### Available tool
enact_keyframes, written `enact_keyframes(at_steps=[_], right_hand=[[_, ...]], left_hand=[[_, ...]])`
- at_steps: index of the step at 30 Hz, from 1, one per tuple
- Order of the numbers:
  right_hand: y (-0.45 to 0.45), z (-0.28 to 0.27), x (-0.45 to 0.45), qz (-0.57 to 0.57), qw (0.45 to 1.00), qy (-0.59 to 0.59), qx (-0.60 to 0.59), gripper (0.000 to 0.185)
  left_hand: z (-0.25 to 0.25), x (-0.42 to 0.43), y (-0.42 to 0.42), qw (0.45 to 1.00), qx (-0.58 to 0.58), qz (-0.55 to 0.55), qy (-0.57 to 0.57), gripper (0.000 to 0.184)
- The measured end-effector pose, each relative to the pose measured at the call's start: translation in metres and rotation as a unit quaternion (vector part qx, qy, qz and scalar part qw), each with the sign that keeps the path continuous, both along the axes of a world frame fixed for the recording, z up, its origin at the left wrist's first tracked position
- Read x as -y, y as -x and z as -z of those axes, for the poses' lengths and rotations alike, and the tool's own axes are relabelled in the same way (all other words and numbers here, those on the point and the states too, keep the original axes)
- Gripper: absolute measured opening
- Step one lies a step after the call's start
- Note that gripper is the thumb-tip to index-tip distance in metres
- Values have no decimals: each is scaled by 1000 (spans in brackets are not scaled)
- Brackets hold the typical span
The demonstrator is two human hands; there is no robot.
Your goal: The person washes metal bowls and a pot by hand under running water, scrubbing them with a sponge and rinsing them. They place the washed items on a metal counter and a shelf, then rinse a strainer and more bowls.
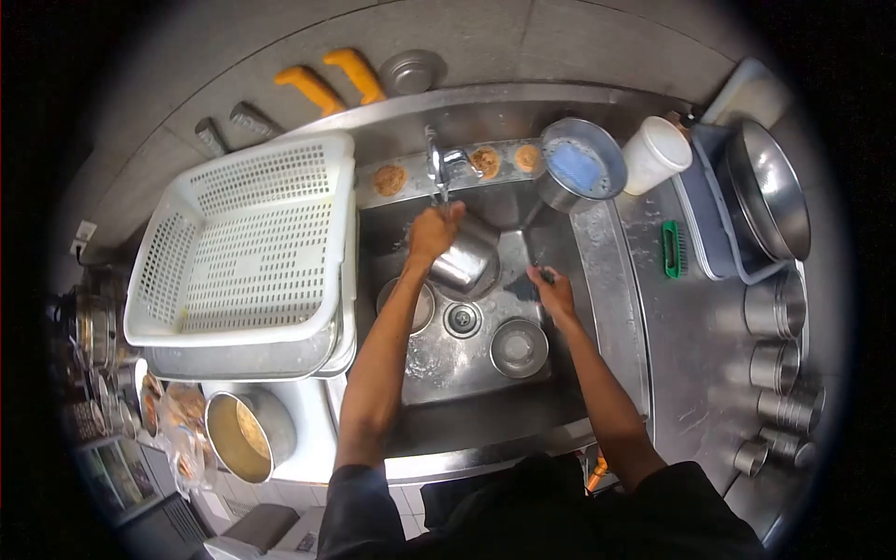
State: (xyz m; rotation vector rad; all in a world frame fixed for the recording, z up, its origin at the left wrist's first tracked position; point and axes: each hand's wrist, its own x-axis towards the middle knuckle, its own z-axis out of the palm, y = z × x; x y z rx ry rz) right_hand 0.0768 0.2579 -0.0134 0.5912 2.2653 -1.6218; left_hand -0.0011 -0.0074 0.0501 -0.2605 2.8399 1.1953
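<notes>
My left hand is closed on the rim of a steel pot, which is tilted under the faucet inside the metal sink. To its right, my right hand is closed around a dark scouring pad, held apart from the pot. A round steel bowl lies on the sink floor near the drain. Another round steel container sits at the sink's left side, partly hidden by my left forearm.
White perforated baskets stand left of the sink. At the back right are a steel pot with a blue cloth in soapy water and a white tub. A green brush lies on the right counter, near stacked steel containers.
</notes>
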Motion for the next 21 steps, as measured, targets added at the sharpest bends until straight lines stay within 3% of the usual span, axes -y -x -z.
enact_keyframes(at_steps=[1,2,3,6,8,9,10,11,12,13,15,16,17,18,20,21], right_hand=[[-18,-8,-7,-24,999,-19,14,38],[-38,-5,-17,-86,991,-61,-88,38],[-60,-1,-28,-145,966,-104,-186,38],[-116,-37,-53,-157,969,-130,-136,40],[-145,-56,-74,-179,973,-141,-34,32],[-158,-47,-85,-176,973,-108,-106,32],[-173,-38,-92,-167,966,-84,-178,32],[-187,-41,-95,-171,966,-104,-163,31],[-196,-44,-96,-177,966,-121,-146,29],[-204,-38,-97,-165,963,-116,-179,29],[-220,-29,-104,-131,961,-120,-212,28],[-224,-28,-103,-156,959,-131,-198,28],[-226,-27,-105,-188,954,-141,-185,28],[-226,-25,-108,-172,957,-140,-188,28],[-226,-22,-107,-198,948,-165,-186,29],[-226,-34,-110,-194,955,-147,-168,27]], left_hand=[[-25,-14,-10,994,0,71,79,52],[-39,-23,-19,977,0,140,159,53],[-13,-27,-24,958,10,179,225,44],[-42,-18,-36,941,58,173,284,35],[-32,22,-15,953,-22,230,194,41],[-25,31,-3,962,-21,226,149,41],[13,54,15,949,-94,284,103,41],[22,53,16,963,-107,246,-19,40],[5,34,4,962,-183,203,-8,43],[62,63,32,973,-148,176,-19,45],[30,27,12,975,-103,199,-3,50],[85,52,42,982,-42,186,-12,52],[66,41,41,975,-16,215,46,54],[55,35,46,958,-75,268,73,53],[-21,-6,26,948,-44,246,199,52],[-1,7,35,958,-58,231,160,53]])
